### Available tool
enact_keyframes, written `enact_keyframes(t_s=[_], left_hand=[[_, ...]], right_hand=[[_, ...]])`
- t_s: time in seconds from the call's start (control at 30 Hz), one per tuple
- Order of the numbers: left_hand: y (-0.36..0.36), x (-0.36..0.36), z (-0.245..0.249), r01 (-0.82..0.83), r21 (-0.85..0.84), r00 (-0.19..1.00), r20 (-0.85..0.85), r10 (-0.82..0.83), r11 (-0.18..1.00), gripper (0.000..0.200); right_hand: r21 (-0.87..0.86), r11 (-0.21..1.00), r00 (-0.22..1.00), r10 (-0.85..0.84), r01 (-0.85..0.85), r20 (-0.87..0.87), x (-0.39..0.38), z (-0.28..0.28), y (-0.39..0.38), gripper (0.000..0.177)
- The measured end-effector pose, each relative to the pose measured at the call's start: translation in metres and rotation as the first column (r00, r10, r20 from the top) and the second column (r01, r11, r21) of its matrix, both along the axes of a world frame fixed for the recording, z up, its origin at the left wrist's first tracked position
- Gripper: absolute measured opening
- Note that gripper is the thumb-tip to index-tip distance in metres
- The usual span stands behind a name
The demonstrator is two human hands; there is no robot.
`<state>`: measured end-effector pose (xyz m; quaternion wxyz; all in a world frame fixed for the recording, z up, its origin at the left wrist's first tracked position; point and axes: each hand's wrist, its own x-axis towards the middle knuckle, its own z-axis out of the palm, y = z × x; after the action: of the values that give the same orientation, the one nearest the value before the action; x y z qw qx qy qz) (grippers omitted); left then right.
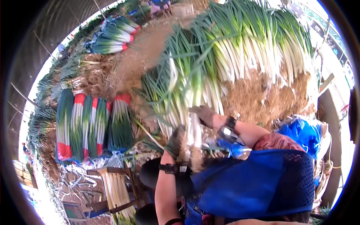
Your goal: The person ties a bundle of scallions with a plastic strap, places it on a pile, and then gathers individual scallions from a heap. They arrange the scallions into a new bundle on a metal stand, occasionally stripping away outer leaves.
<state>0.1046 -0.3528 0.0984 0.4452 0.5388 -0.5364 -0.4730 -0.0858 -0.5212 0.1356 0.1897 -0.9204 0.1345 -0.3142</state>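
Both my hands wear dark gloves and are at a few green onions [194,129] in front of my lap, their white stalks toward me and brown roots hanging down. My left hand [175,142] is closed at the stalks' left side, near the roots. From the right, my right hand [204,114] lies over the white stalks with its fingers curled round them. Leafy green tops [187,71] stretch away beyond my hands, slightly blurred.
A large pile of green onions [243,48] with brown roots stands ahead and right. Bundles with red bands [88,123] lie at left, more bundles [112,37] farther back. A wooden frame [133,183] holds stalks at lower left. Blue plastic [302,131] sits at right.
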Motion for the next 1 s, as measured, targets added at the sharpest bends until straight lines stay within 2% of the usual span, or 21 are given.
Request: enact_keyframes(t_s=[0.03,0.07,0.1,0.13,0.17,0.2,0.23,0.3,0.37,0.5,0.53,0.63,0.7,0.73,0.77,0.8,0.83,0.87,0.93,0.97,1.0], left_hand=[[0.005,-0.004,0.013,0.106,-0.060,0.991,-0.080,-0.111,0.993,0.048],[0.015,-0.013,0.040,0.100,0.004,0.988,-0.115,-0.098,0.995,0.049],[0.026,-0.022,0.068,0.092,0.067,0.985,-0.150,-0.081,0.993,0.051],[0.036,-0.026,0.083,0.043,0.019,0.985,0.165,-0.046,0.999,0.052],[0.047,-0.041,0.133,-0.105,0.275,0.991,-0.054,0.125,0.956,0.048],[0.062,-0.028,0.122,-0.097,0.322,0.977,-0.150,0.152,0.942,0.045],[0.090,-0.008,0.084,-0.107,0.120,0.891,-0.429,0.149,0.987,0.052],[0.146,0.030,0.066,-0.261,0.101,0.858,-0.431,0.278,0.960,0.055],[0.199,0.050,0.076,-0.451,0.147,0.889,-0.015,0.458,0.880,0.047],[0.275,0.034,0.113,-0.587,-0.238,0.782,0.080,0.618,0.774,0.037],[0.281,0.034,0.109,-0.517,-0.341,0.722,0.319,0.614,0.785,0.038],[0.286,0.038,0.072,-0.175,-0.535,0.166,0.812,0.560,0.827,0.047],[0.259,0.040,0.007,-0.261,-0.569,0.250,0.740,0.624,0.780,0.048],[0.239,0.037,-0.011,-0.407,-0.481,0.530,0.568,0.629,0.777,0.049],[0.218,0.033,-0.028,-0.542,-0.375,0.703,0.288,0.650,0.752,0.051],[0.192,0.026,-0.038,-0.600,-0.059,0.777,-0.278,0.565,0.798,0.053],[0.175,0.018,-0.049,-0.444,0.229,0.482,-0.754,0.446,0.866,0.056],[0.167,0.007,-0.034,-0.437,0.094,0.840,-0.315,0.443,0.895,0.051],[0.152,-0.018,0.028,-0.306,-0.031,0.793,0.544,0.273,0.951,0.041],[0.146,-0.016,0.003,-0.295,0.106,0.953,0.102,0.285,0.950,0.035],[0.137,-0.015,-0.013,-0.274,0.248,0.872,-0.344,0.349,0.929,0.029]], right_hand=[[0.589,0.787,0.982,-0.118,0.182,-0.146,0.017,0.020,0.014,0.030],[0.903,0.249,0.936,-0.121,0.351,-0.331,0.031,0.038,0.029,0.036],[0.895,0.306,0.945,-0.129,0.325,-0.299,0.040,0.032,0.039,0.040],[0.881,0.370,0.956,-0.129,0.294,-0.265,0.048,0.025,0.046,0.045],[0.508,0.848,0.986,-0.091,0.152,-0.142,0.060,-0.031,0.041,0.051],[0.890,0.390,0.971,-0.052,0.235,-0.233,0.070,0.009,0.064,0.053],[0.839,0.512,0.966,0.066,0.183,-0.250,0.076,0.032,0.084,0.056],[0.885,0.455,0.992,0.031,0.097,-0.124,0.091,0.091,0.137,0.060],[0.935,0.353,0.998,0.026,0.041,-0.053,0.121,0.087,0.167,0.056],[0.957,0.199,0.974,0.126,-0.210,0.187,0.167,0.084,0.221,0.040],[0.950,0.165,0.959,0.144,-0.267,0.245,0.180,0.078,0.231,0.035],[0.988,0.056,0.988,0.072,-0.141,0.137,0.186,0.092,0.240,0.027],[0.735,0.664,0.991,0.084,-0.134,0.105,0.213,0.031,0.216,0.025],[0.117,0.985,0.991,0.116,-0.124,0.074,0.229,-0.030,0.197,0.026],[0.674,0.737,0.998,0.021,-0.055,0.059,0.221,-0.014,0.196,0.026],[0.978,0.209,0.999,-0.054,0.015,-0.003,0.210,0.002,0.193,0.026],[0.915,0.370,0.982,0.027,0.162,-0.185,0.203,-0.014,0.174,0.029],[0.840,0.525,0.973,0.092,0.134,-0.212,0.195,-0.044,0.156,0.034],[0.793,0.534,0.886,0.160,0.294,-0.436,0.160,-0.034,0.135,0.040],[0.830,0.507,0.942,0.093,0.233,-0.322,0.150,-0.067,0.127,0.041],[0.858,0.485,0.979,0.021,0.168,-0.203,0.138,-0.079,0.127,0.042]])
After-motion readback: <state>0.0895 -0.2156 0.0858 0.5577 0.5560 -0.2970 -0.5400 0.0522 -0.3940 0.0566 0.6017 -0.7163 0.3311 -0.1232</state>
